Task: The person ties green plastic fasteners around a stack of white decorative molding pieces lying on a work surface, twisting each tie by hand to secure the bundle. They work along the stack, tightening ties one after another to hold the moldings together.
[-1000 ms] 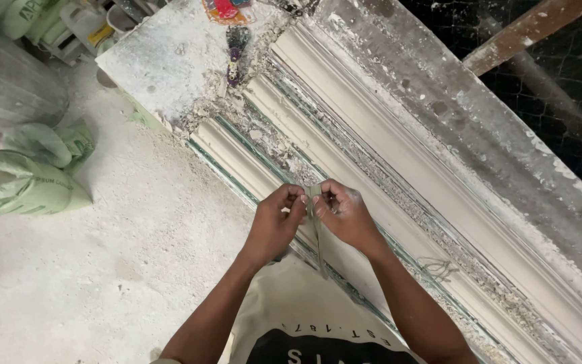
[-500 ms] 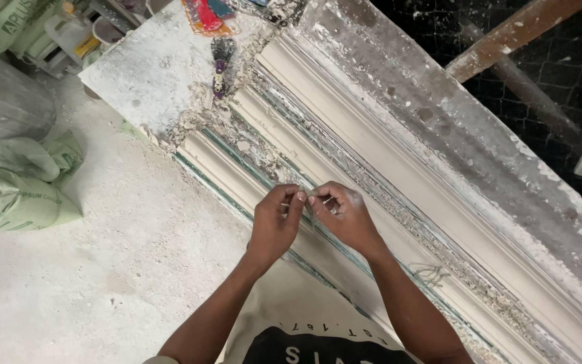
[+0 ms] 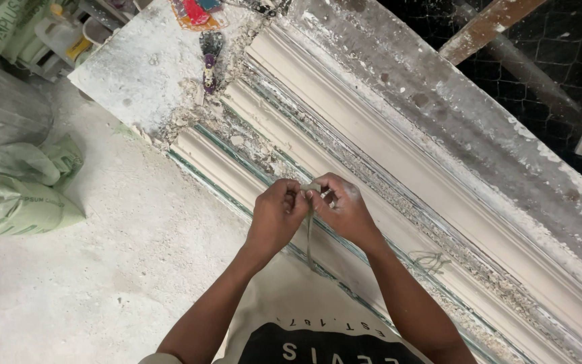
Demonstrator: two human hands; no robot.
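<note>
Hands meet over the long white plaster moulding (image 3: 399,202) as we pinch a thin greenish fibre strand (image 3: 310,229) between our left hand (image 3: 276,217) and right hand (image 3: 345,210), both closed on it.

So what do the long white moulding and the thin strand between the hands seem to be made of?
The long moulding looks like cast plaster: matte, chalky white, with crumbled bits along its edges. The strand, pinched by the left hand and right hand, looks like pale fibre or twine; too thin to tell surely.
</note>
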